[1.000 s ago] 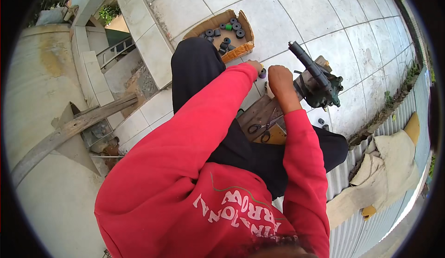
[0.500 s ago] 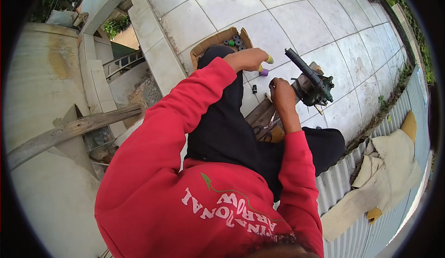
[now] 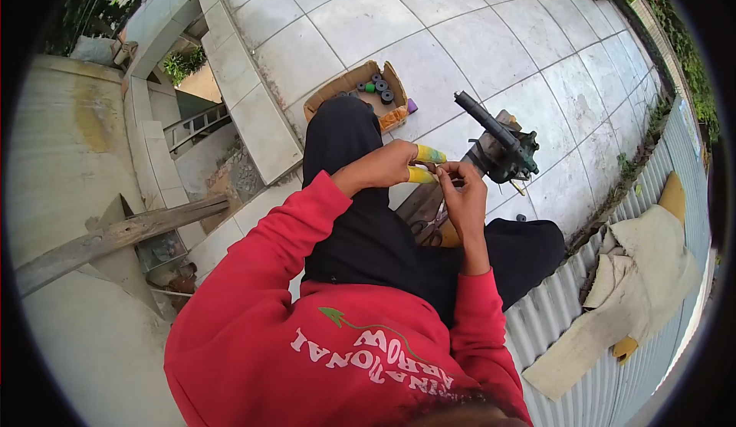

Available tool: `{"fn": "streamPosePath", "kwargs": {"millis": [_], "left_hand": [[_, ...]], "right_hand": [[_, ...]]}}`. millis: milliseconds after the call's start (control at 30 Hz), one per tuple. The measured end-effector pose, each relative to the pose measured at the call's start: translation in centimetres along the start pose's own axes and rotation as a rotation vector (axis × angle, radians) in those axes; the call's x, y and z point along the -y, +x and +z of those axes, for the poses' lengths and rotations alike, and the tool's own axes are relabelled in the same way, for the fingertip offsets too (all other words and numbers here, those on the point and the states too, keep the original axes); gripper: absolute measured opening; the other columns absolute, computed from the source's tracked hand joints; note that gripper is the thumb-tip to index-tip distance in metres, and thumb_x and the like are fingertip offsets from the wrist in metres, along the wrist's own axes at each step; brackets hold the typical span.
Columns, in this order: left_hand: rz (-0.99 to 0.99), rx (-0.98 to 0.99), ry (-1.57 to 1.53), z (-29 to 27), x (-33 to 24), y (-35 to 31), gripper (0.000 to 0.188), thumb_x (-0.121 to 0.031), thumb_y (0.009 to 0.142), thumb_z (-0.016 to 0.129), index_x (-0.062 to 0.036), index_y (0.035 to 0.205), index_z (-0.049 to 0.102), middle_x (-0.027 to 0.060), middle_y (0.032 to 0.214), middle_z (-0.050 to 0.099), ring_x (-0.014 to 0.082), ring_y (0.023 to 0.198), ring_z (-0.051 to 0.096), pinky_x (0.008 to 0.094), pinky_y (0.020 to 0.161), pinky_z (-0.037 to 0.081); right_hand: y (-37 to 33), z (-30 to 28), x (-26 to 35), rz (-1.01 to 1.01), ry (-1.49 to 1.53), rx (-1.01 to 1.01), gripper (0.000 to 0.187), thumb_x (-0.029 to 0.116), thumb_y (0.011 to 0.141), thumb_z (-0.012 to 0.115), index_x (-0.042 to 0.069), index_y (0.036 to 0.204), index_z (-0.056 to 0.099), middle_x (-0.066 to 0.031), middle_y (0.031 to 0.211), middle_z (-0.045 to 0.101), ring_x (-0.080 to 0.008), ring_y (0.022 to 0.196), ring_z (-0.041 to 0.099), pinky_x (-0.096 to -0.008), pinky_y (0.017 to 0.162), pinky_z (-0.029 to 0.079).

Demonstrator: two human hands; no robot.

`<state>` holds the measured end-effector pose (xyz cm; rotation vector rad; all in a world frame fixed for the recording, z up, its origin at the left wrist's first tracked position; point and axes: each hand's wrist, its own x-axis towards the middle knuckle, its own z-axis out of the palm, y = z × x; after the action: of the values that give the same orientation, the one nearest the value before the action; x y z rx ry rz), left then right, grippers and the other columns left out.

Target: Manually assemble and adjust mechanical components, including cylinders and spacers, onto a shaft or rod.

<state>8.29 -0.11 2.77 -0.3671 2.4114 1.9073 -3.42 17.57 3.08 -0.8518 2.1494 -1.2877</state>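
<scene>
My left hand (image 3: 383, 165) is closed, with yellow wrapping around its thumb and a finger. Those wrapped tips meet the fingertips of my right hand (image 3: 465, 191), which is pinched. Something small and dark sits where the fingertips meet, too small to name. Just beyond my right hand, a dark metal tool with a long cylindrical bar (image 3: 502, 137) is mounted on a wooden board (image 3: 422, 203). A pair of scissors (image 3: 434, 232) lies on the board between my legs.
An open cardboard box (image 3: 322, 103) beyond my left knee holds several dark rolls and a green one (image 3: 369, 87). A purple piece (image 3: 412, 106) lies against its right side. A small dark piece (image 3: 521, 218) rests beyond my right knee. Cloth (image 3: 636, 274) covers corrugated metal (image 3: 552, 316) at right.
My left hand has drawn back toward me and my fingertips have come together. The purple piece, earlier by my left fingers, now lies beside the box. The view has shifted slightly.
</scene>
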Motion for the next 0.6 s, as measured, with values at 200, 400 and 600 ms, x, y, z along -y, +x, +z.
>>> {"fn": "streamPosePath", "kwargs": {"millis": [200,400,600], "left_hand": [[-0.051,-0.245,-0.002,-2.4,1.3,0.0,0.037,-0.013,0.099,0.073,0.0016,0.132,0.07,0.0102,0.115,0.079,0.0121,0.103,0.07,0.0291,0.093,0.054],[-0.066,-0.615,-0.023,-5.0,1.1,3.7,0.034,-0.006,0.099,0.069,0.0043,0.132,0.069,0.0101,0.116,0.078,0.011,0.104,0.07,0.0277,0.092,0.054],[-0.027,-0.858,-0.16,-5.6,-0.6,6.3,0.036,-0.005,0.098,0.071,0.0047,0.132,0.067,0.009,0.108,0.077,0.0107,0.098,0.069,0.0275,0.09,0.055]], "right_hand": [[4.4,3.6,-2.4,0.194,0.374,0.02,0.03,0.023,0.103,0.066,-0.002,0.117,0.074,-0.0128,0.104,0.075,-0.0141,0.089,0.068,-0.03,0.083,0.053],[18.9,12.8,-13.6,0.266,-0.073,-0.068,0.041,0.016,0.1,0.049,0.004,0.133,0.07,-0.0272,0.128,0.07,-0.0422,0.123,0.065,-0.046,0.108,0.048],[24.7,18.7,-22.9,0.553,-0.154,0.048,0.051,0.018,0.093,0.056,0.002,0.14,0.062,-0.0295,0.133,0.067,-0.0419,0.127,0.064,-0.0461,0.108,0.05]]}}
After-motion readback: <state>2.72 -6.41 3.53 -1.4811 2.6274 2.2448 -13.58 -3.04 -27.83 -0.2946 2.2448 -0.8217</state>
